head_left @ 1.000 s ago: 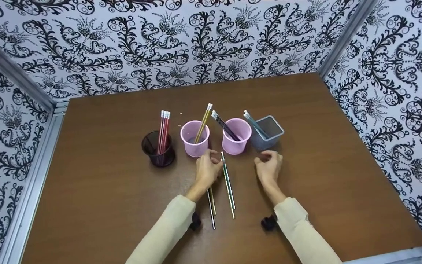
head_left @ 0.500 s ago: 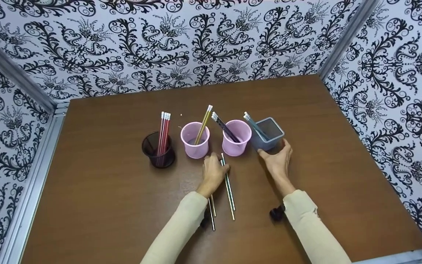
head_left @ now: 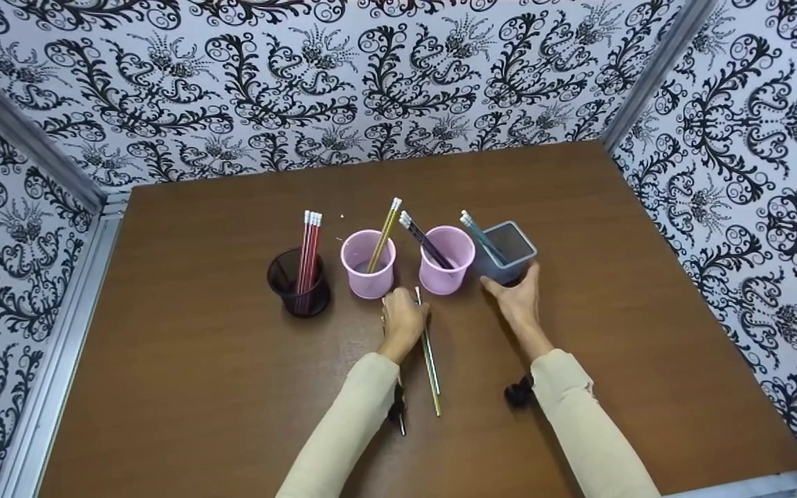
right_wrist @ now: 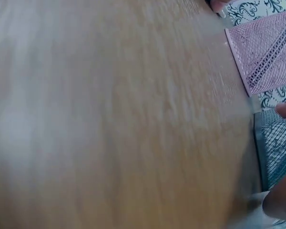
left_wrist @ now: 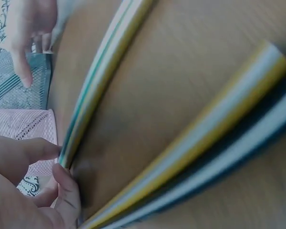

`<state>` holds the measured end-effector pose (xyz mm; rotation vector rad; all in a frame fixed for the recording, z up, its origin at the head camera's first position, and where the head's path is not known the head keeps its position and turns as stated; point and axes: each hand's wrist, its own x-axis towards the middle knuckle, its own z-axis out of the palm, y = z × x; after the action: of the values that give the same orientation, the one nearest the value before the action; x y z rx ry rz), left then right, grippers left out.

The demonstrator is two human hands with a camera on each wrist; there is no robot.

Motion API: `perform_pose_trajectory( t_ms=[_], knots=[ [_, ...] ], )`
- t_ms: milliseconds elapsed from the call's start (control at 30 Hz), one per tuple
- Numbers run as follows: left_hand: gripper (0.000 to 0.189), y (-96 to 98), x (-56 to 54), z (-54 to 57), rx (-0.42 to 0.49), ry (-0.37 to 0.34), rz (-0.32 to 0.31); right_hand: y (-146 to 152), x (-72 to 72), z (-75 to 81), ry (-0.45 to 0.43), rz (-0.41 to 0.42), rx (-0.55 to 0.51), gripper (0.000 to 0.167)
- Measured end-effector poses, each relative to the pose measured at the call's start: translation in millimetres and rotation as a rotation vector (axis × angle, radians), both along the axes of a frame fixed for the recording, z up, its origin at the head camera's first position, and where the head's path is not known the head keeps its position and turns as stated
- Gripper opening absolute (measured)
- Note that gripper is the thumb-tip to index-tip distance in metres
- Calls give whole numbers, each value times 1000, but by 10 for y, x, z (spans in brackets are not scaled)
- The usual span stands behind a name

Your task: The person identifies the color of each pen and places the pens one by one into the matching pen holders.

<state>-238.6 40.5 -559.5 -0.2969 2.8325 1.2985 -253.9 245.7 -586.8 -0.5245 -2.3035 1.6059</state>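
My left hand [head_left: 402, 324] is over the middle of the table, thumb and fingertip pinching the ends of a green-striped pencil [left_wrist: 89, 90] and a yellow one side by side. Under that hand lie another yellow-and-silver pencil [left_wrist: 200, 126] and a black-and-silver pencil [left_wrist: 219, 169], partly hidden by the wrist in the head view. My right hand [head_left: 521, 304] holds the near base of a grey-blue square mesh pencil holder [head_left: 502, 266], thumb on one side and fingers on the other. Teal pencils [head_left: 483, 238] lean inside that holder.
Left of the square holder stand a pink mesh cup [head_left: 443, 280] with black pencils, another pink cup [head_left: 369, 285] with yellow pencils, and a black mesh cup [head_left: 308, 302] with red pencils. Patterned panels [head_left: 371, 83] rise behind the brown table [head_left: 184, 360].
My left hand has shifted slightly right to the green-striped pencil, whose pair has moved a little left. The right hand has gone forward from the bare table to the square holder.
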Motion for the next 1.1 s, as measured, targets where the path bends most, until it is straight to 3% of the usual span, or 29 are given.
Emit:
perform_pose_trajectory(
  t_ms=[67,200,333,433,600,767,867,1033,1100],
  knots=[
    [36,-3,-11,26,22,-12,24,-11,-15,-24,37,-4,-52,90],
    [9,-3,-37,78,66,-29,76,-27,-44,-53,91,-20,-119,85],
    [12,-7,-51,167,105,-67,108,-20,-50,-59,86,-33,-111,84],
    [12,-8,-60,270,147,-56,123,-8,-42,-61,75,-37,-76,85],
    [15,47,-49,482,212,-28,78,-1,-26,-55,65,-33,-39,86],
    [16,113,-4,662,231,-77,37,-7,-11,-57,51,-12,-21,88],
    [16,131,8,702,268,-111,35,-5,-6,-63,62,-8,-18,87],
    [16,97,13,664,459,-181,55,-4,14,-79,61,-6,-18,85],
    [16,60,29,655,468,-185,59,-4,27,-87,51,-6,-17,85]
  ],
)
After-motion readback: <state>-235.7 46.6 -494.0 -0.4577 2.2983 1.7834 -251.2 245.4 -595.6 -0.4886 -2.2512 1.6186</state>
